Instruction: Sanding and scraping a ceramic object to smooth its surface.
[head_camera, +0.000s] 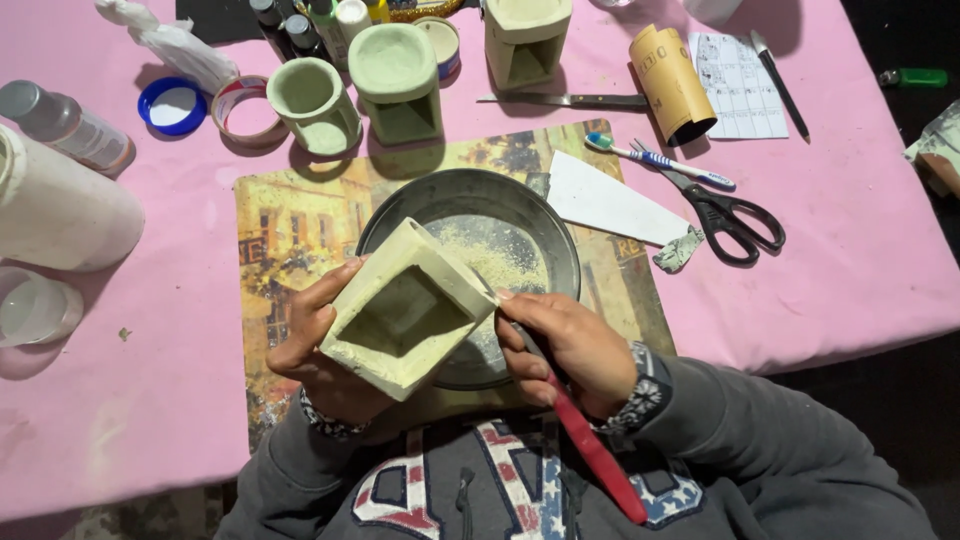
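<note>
Head view, looking down at the bench (850, 260), which is draped in pink cloth. My left hand (320, 345) is closed around a pale green square block (405, 310) with a square hollow; the thumb lies along its left edge and the fingers are hidden beneath. I hold the block tilted, hollow facing up, above the near rim of a round metal pan (520, 225). My right hand (570, 350) grips a red-handled tool (595, 455) whose tip meets the block's right edge; the handle runs back toward my chest. Pale dust lies in the pan. The pan rests on a picture mat (290, 230).

Beyond the mat stand three more pale green pieces: a round cup (312, 105), a lidded burner (397, 80), and a second burner (527, 38) farther back. Right of the pan lie a white card (610, 205), a toothbrush (660, 160), and black scissors (725, 215), the last two crossing. A roll of sandpaper (672, 85), a knife (565, 100), a printed sheet (738, 85) and a pen (778, 80) lie at the far right. A large white cylinder (60, 210) and a small bottle (65, 125) lie at the left edge, a blue lid (172, 105) near them.
</note>
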